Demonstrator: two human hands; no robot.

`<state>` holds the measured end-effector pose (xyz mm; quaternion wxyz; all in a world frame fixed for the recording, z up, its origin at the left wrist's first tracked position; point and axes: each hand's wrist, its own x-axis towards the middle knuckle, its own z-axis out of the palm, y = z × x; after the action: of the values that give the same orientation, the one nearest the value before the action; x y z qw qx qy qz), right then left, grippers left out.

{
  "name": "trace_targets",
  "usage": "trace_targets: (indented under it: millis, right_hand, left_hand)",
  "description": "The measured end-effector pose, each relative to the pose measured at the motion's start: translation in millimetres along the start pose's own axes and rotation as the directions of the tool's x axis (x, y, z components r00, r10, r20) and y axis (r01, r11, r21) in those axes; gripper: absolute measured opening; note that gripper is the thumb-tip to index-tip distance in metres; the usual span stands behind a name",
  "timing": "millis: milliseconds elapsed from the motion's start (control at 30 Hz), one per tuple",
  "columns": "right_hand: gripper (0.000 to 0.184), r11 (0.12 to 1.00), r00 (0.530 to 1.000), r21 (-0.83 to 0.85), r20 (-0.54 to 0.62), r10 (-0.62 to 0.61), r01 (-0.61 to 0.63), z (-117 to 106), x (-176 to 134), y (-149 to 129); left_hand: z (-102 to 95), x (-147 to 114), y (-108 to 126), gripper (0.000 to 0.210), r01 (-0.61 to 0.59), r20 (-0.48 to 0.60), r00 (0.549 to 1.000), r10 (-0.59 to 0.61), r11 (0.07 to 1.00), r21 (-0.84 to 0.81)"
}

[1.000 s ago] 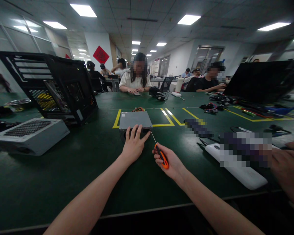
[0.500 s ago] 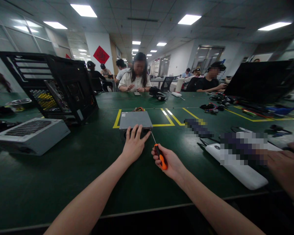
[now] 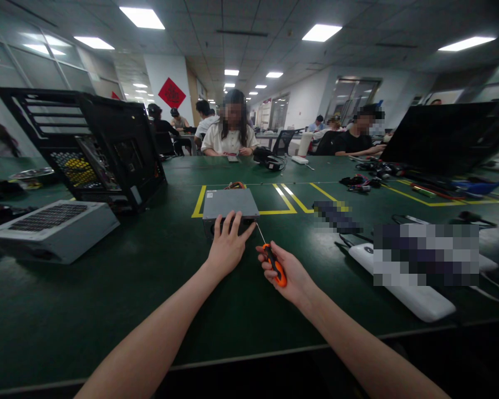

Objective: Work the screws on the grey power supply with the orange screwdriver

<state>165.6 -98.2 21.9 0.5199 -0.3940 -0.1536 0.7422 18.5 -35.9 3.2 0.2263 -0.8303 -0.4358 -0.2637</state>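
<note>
A grey computer power supply [image 3: 232,203] sits on the green table in front of me, coloured wires showing at its back. Across its near face lie the spread fingers of my left hand [image 3: 228,244], touching the metal without wrapping round it. My right hand [image 3: 290,271] is closed round the orange and black handle of a screwdriver [image 3: 275,266]. Its thin shaft slants up and left to the supply's near right corner, close to my left fingertip. Whether the tip sits in a screw is too small to tell.
An open black computer case [image 3: 108,149] and another power supply [image 3: 52,230] stand at left. To the right lie a white power bank-like object [image 3: 403,288], cables [image 3: 360,183] and a dark monitor [image 3: 444,138]. Across the table sits a person [image 3: 229,133].
The screwdriver handle and my right hand have turned slightly. My left hand and the power supply stay put. Another person's hand at far right has moved out of view.
</note>
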Motion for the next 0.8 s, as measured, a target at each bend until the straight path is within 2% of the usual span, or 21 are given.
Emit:
trace_targets:
  millis: [133,300,533,633,733,800]
  right_hand:
    - [0.013,1.000,1.000,-0.001,-0.011,-0.017,0.017,0.6,0.5,0.5]
    - [0.025,0.999,0.999,-0.017,-0.001,0.032,-0.032,0.3,0.2,0.3]
    - [0.027,0.999,1.000,-0.050,0.001,0.020,-0.020,1.3,-0.2,-0.6]
    - [0.021,0.995,1.000,-0.101,-0.010,-0.018,0.016,0.1,1.2,0.8]
    - [0.003,0.983,0.996,-0.169,-0.039,-0.083,0.075,-2.1,2.3,2.2]
    - [0.005,0.971,0.991,-0.214,-0.058,-0.121,0.106,-3.1,1.9,2.5]
  left_hand:
    - [-0.1,-0.1,-0.4,0.051,-0.001,-0.008,1.000,0.001,1.000,-0.011]
    - [-0.8,0.0,-0.8,0.050,-0.007,-0.001,1.000,0.007,1.000,-0.006]
    - [-0.7,0.1,-0.4,0.050,-0.006,0.001,1.000,0.006,1.000,0.000]
    - [-0.8,0.0,-0.5,0.050,-0.005,0.005,1.000,0.005,1.000,0.003]
    - [-1.1,0.0,-0.7,0.051,-0.009,0.003,1.000,0.009,1.000,0.000]
    - [-1.3,0.0,-0.7,0.051,-0.012,0.005,1.000,0.012,1.000,0.000]
